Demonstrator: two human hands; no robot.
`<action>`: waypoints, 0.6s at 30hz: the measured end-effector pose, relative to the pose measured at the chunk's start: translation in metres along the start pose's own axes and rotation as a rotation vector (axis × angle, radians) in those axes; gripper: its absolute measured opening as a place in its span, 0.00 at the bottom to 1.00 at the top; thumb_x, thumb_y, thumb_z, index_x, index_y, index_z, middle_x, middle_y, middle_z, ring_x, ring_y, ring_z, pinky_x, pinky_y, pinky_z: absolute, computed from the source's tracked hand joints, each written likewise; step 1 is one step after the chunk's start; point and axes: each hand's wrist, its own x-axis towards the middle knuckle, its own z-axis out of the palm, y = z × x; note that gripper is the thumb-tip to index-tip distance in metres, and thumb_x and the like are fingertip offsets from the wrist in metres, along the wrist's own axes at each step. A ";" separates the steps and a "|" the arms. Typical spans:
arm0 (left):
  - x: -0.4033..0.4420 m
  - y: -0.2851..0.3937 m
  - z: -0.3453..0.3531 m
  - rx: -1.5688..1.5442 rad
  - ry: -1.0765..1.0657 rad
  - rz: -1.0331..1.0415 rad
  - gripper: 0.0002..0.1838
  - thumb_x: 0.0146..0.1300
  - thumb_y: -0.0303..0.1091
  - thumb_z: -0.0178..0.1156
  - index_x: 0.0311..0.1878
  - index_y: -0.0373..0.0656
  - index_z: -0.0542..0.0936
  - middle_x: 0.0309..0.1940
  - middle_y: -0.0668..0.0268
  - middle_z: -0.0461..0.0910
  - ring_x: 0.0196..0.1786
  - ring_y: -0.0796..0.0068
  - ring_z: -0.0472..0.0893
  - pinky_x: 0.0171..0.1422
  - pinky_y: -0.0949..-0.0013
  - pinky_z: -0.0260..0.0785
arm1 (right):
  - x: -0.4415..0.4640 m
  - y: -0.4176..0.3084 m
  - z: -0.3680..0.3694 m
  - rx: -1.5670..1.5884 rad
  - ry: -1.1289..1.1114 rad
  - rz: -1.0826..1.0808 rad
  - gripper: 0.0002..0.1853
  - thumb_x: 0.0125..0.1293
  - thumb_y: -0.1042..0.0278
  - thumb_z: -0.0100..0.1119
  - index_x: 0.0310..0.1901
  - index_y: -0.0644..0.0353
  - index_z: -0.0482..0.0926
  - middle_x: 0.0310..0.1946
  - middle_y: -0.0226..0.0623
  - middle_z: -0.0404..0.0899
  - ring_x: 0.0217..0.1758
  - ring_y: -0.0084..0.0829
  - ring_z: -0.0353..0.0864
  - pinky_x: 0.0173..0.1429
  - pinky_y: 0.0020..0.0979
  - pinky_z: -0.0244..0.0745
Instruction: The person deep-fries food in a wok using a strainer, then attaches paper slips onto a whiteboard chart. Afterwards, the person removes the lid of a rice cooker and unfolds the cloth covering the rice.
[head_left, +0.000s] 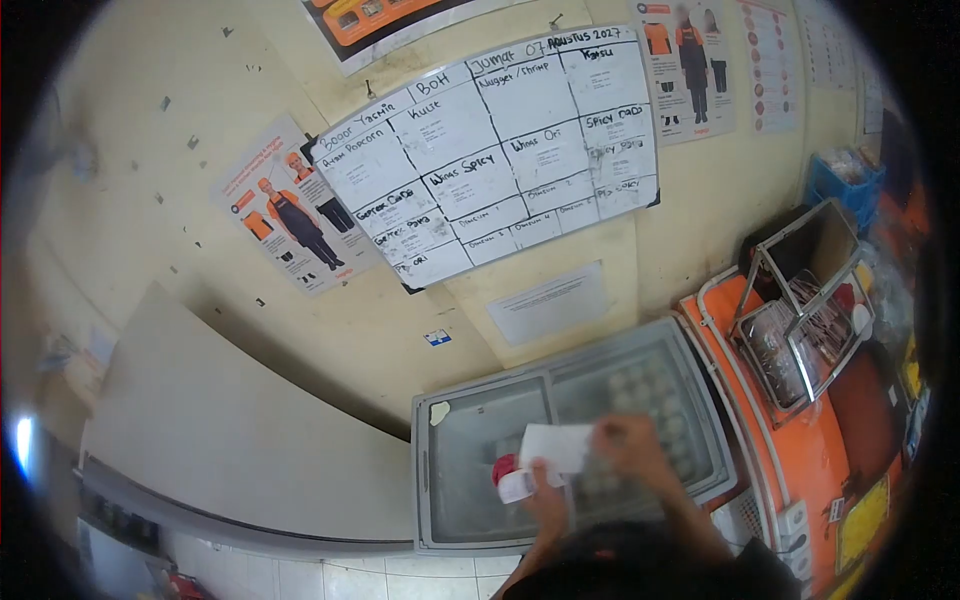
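Above a chest freezer (485, 405) with a glass lid, my left hand (546, 500) is closed on a white sheet of paper (556, 447). A second white piece (515, 487) and a red item (504, 468) lie against the left of this hand; whether they are held with it is unclear. My right hand (627, 443) is at the right edge of the sheet, its fingers closed and blurred, so what they grip is too smeared to make out. Round pale items show through the lid's right half.
A whiteboard (500, 150) with handwriting hangs on the wall, with posters (300, 215) beside it. To the right of the freezer an orange chest (790, 460) carries a metal-framed rack (800, 350). A large grey panel (240, 440) stands at the left.
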 end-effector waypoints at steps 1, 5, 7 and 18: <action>-0.001 0.011 0.008 -0.211 0.096 -0.050 0.18 0.66 0.44 0.59 0.45 0.36 0.75 0.37 0.59 0.79 0.47 0.64 0.79 0.51 0.59 0.75 | 0.004 -0.003 -0.001 0.001 0.003 0.000 0.06 0.61 0.76 0.63 0.37 0.70 0.82 0.25 0.44 0.84 0.31 0.26 0.86 0.40 0.28 0.80; 0.038 0.016 -0.031 -0.383 -0.695 0.005 0.25 0.59 0.55 0.49 0.23 0.39 0.72 0.29 0.53 0.76 0.40 0.59 0.78 0.80 0.49 0.46 | 0.009 -0.017 0.004 -0.218 0.227 -0.090 0.07 0.56 0.76 0.66 0.35 0.68 0.81 0.31 0.44 0.84 0.33 0.33 0.86 0.40 0.30 0.80; 0.032 0.019 -0.035 -0.367 -0.746 -0.046 0.24 0.59 0.53 0.49 0.29 0.37 0.74 0.31 0.53 0.77 0.39 0.60 0.78 0.67 0.51 0.58 | 0.008 -0.025 0.015 -0.301 0.208 -0.134 0.08 0.54 0.75 0.67 0.35 0.67 0.81 0.36 0.45 0.85 0.37 0.37 0.86 0.43 0.31 0.80; 0.031 0.048 -0.033 -0.778 -0.513 -0.150 0.13 0.61 0.43 0.46 0.24 0.49 0.63 0.14 0.68 0.59 0.25 0.68 0.65 0.48 0.58 0.70 | 0.013 -0.019 0.045 0.359 -0.079 0.187 0.14 0.64 0.70 0.65 0.49 0.65 0.78 0.52 0.40 0.81 0.53 0.31 0.82 0.56 0.34 0.76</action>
